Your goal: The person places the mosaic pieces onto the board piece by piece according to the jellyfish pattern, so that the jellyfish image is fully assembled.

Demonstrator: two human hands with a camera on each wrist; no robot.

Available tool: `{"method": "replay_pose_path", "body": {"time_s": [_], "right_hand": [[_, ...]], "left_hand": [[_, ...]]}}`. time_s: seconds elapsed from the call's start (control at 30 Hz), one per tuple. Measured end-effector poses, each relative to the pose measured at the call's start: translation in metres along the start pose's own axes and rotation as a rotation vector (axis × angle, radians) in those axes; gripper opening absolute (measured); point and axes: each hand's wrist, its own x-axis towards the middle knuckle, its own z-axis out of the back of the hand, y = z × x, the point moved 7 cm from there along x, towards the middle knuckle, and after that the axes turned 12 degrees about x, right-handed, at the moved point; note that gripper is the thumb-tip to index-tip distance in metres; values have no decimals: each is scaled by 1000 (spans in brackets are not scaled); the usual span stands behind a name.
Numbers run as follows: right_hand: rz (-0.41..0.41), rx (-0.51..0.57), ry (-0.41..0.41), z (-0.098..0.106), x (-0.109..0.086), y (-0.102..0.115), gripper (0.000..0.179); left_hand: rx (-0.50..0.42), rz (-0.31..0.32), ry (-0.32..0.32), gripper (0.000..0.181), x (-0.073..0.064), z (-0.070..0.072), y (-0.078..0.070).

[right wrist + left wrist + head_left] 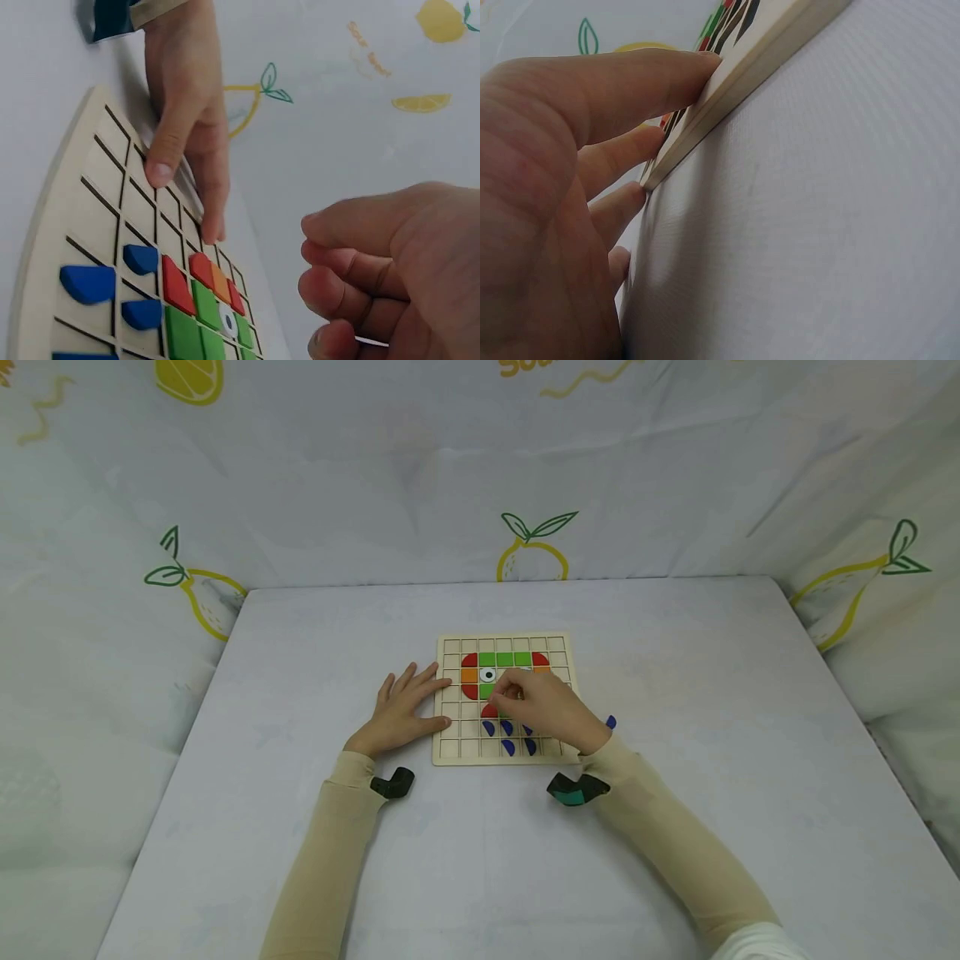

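A square wooden grid board [450, 748] lies on the table. My left hand [401, 710], fingers spread, rests at its left edge; in the left wrist view the thumb [652, 86] touches the top rim. My right hand [551, 706] is over the board, thumb and fingertips curled together close above a red rounded piece [489, 712]. In the right wrist view nothing shows between the right hand's fingertips [309, 225]. Green squares [505, 658], red corner pieces, orange squares [468, 675] and a white eye piece [487, 675] form a pattern, partly hidden by the right hand.
Several blue rounded pieces [507, 747] lie on the board's lower rows. One more blue piece [611, 722] is off the board, beside the right wrist. White table cloth [480, 860] surrounds the board, and a lemon-print curtain [420, 485] hangs behind.
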Motion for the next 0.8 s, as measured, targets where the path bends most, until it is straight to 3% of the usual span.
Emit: {"method": "replay_pose_path", "body": {"time_s": [0.1,0.2,0.43,0.8], "right_hand": [[15,72,15,13,-6,1,15],[30,79,18,25,-13,0,13],[42,27,20,48,-30,-10,9],[-32,-59,-44,80,-55,-43,26]], "left_hand": [[2,3,2,69,0,0,0],[1,4,6,69,-1,0,-1],[4,1,-2,69,-1,2,-2],[-12,11,11,70,-1,1,-1]]}}
